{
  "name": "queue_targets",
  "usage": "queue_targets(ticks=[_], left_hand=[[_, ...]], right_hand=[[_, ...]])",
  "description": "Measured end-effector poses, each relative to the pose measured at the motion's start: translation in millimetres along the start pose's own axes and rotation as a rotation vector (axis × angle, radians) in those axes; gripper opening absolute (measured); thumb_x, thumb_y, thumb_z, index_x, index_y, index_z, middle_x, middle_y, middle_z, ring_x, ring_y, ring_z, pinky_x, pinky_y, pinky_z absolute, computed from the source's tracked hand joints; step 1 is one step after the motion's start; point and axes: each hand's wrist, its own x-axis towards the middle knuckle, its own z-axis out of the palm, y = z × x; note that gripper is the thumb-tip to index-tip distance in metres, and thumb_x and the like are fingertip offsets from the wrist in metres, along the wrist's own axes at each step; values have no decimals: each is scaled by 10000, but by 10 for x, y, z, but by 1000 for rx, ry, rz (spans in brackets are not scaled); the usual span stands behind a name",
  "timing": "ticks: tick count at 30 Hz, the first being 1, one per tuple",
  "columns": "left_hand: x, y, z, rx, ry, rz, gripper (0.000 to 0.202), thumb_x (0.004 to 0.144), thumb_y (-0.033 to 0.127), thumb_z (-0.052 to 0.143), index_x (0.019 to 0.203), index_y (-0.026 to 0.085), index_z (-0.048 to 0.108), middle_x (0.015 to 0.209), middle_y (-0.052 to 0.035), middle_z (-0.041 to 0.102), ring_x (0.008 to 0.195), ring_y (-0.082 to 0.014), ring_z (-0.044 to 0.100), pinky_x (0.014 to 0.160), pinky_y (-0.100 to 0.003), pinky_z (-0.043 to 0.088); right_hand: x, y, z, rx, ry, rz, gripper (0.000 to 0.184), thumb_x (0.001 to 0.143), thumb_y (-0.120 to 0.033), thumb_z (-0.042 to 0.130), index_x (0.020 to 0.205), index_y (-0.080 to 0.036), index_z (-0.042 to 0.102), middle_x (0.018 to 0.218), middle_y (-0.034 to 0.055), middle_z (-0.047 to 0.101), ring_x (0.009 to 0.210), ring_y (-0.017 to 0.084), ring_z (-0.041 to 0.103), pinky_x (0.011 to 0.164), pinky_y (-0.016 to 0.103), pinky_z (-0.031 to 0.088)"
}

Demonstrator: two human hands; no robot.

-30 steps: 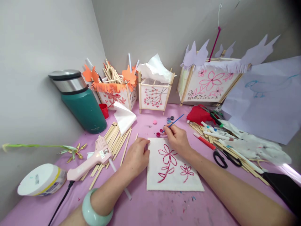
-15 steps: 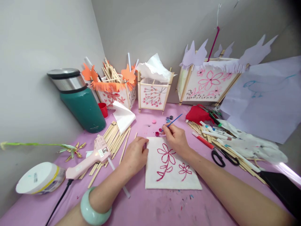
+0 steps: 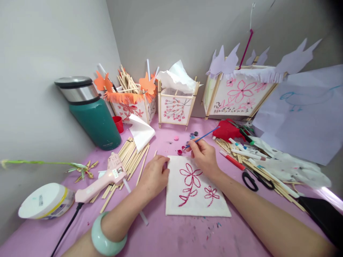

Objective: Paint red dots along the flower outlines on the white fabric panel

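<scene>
A thin blue paintbrush (image 3: 205,135) is pinched in my right hand (image 3: 203,155), its tip down by a small pot of dark red paint (image 3: 179,152). Below lies a white fabric-like panel (image 3: 174,194) painted with two dark red flowers on stems made of short strokes. My left hand (image 3: 155,175) holds the panel's left edge near the upper corner, fingers bent and partly hidden. Several other little paint pots, among them a pink one (image 3: 176,138) and a blue one (image 3: 192,136), sit behind the panel.
At left are a pink glue gun (image 3: 100,182), wooden sticks (image 3: 134,160), a white tub (image 3: 44,201) and a green bottle (image 3: 93,119). Decorated lanterns (image 3: 175,109) stand along the back. Black-handled scissors (image 3: 249,181) and a red marker (image 3: 232,160) lie at right.
The brush has tilted lower, its handle end swinging right, and my right hand has shifted slightly right beside the red paint pot. My left hand stays at the panel's edge.
</scene>
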Motion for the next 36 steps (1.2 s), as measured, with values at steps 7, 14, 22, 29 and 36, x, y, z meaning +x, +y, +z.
queue_targets(ticks=[7, 14, 22, 29, 36], left_hand=[[3, -26, 19, -2, 4, 1, 305, 749, 96, 483, 1021, 168, 601, 971, -52, 610, 803, -166, 572, 756, -311, 456], [7, -29, 18, -5, 4, -6, 307, 752, 101, 495, 1030, 176, 601, 971, -44, 612, 778, -159, 571, 749, -305, 446], [15, -20, 22, 7, 2, -6, 315, 738, 91, 497, 1024, 169, 606, 971, -48, 609, 773, -159, 565, 748, -307, 451], [9, 8, 3, 18, 2, -4, 313, 733, 79, 500, 1011, 169, 615, 960, -51, 616, 796, -165, 573, 752, -301, 457], [-3, 2, 14, 8, -2, -3, 310, 733, 81, 499, 1006, 170, 615, 959, -48, 609, 771, -158, 567, 738, -296, 458]], right_hand=[[-12, -224, -69, 251, 0, 74, 268, 825, -439, 568, 767, -178, 564, 595, -6, 632, 410, 74, 471, 410, 200, 370], [186, -313, -282, 432, 172, 73, 216, 800, -378, 609, 718, -187, 552, 565, -33, 593, 392, 57, 458, 385, 185, 331], [-178, -175, -53, 199, -110, 148, 255, 845, -419, 546, 759, -178, 550, 592, -18, 613, 405, 58, 436, 399, 191, 341], [-253, -145, -26, 71, -154, 92, 260, 851, -423, 532, 794, -173, 571, 587, -15, 610, 410, 67, 420, 403, 205, 334], [-235, -117, -29, 15, -149, 74, 270, 856, -431, 521, 790, -173, 572, 594, -9, 618, 436, 81, 449, 430, 213, 356]])
